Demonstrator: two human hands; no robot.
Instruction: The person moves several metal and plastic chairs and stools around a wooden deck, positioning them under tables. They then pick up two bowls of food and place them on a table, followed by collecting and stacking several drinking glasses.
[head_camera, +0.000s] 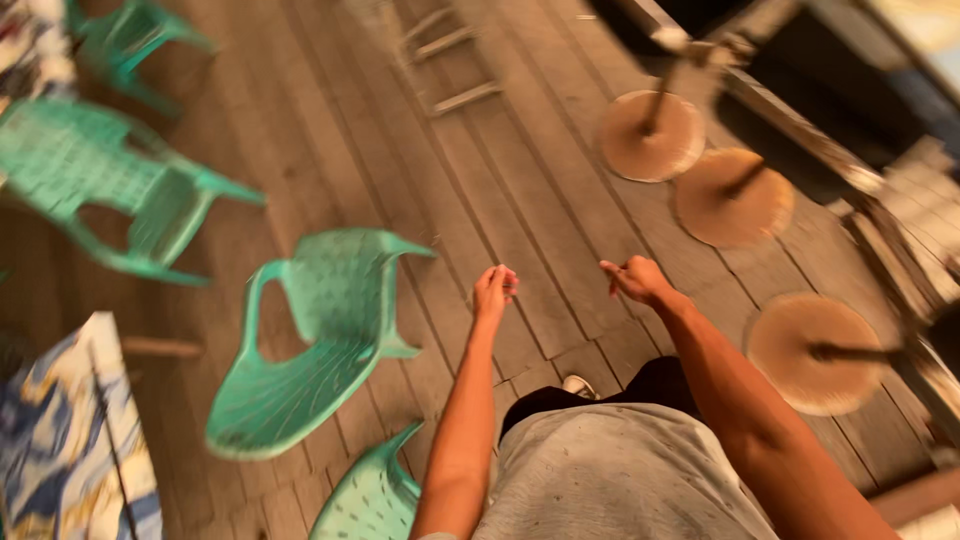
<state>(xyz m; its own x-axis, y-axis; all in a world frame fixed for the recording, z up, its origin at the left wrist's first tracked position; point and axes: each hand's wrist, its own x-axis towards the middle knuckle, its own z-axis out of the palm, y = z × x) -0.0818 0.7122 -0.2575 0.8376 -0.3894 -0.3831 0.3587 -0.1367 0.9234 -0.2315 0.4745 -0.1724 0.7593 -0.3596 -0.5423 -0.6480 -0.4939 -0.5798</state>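
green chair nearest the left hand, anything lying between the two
Nothing: in the head view only bare wooden floor separates the green chair from the left hand.

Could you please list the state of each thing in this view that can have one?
left hand: closed, contents unclear.
right hand: loosely closed, apparently empty.
nearest green chairs: stacked, tilted.
far green chair: standing, unoccupied.
round stools: upright, unoccupied.
patterned cloth: spread flat.

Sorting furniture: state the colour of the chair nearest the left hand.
Green plastic chair, clearest in the head view.
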